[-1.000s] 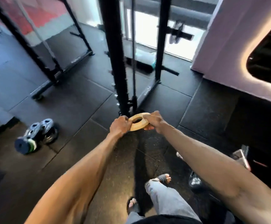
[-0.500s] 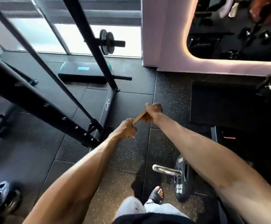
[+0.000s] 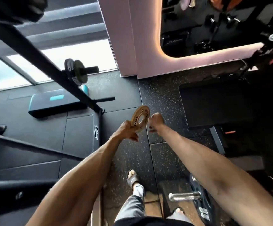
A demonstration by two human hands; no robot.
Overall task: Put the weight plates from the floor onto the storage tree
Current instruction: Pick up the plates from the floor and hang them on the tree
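At 6 o'clock in the view the person's grey trouser leg (image 3: 135,199) is showing. Just above it a sandalled foot (image 3: 132,176) is standing on the speckled black floor (image 3: 132,157). At 5 o'clock a barbell sleeve (image 3: 184,196) is lying low over the floor, carrying a black plate (image 3: 203,212) that is partly hiding behind the right forearm.

Both bare arms are reaching forward toward the middle of the frame. The left hand (image 3: 126,130) is gripping the small tan weight plate (image 3: 140,119) by its lower-left edge, fingers and thumb pinching the rim. It is holding the plate up off the floor, tilted, with the printed face and centre hole turning toward the camera. The right hand (image 3: 156,120) is sitting just beside the plate at its 3 o'clock side, fingers curling into the palm. The edge is blurring there, so I cannot tell whether they are touching the rim.

Beyond the hands, at 10 o'clock from the plate, a black bench pad (image 3: 56,105) with a teal patch is lying on the floor. Farther off at 11 o'clock a black rack beam (image 3: 47,61) is slanting across the view. A peg (image 3: 91,69) is sticking out from it, carrying two dark plates (image 3: 74,71). At 12 o'clock a pink wall (image 3: 124,38) is rising, and a mirror (image 3: 214,25) with a glowing edge is showing at 1 o'clock.
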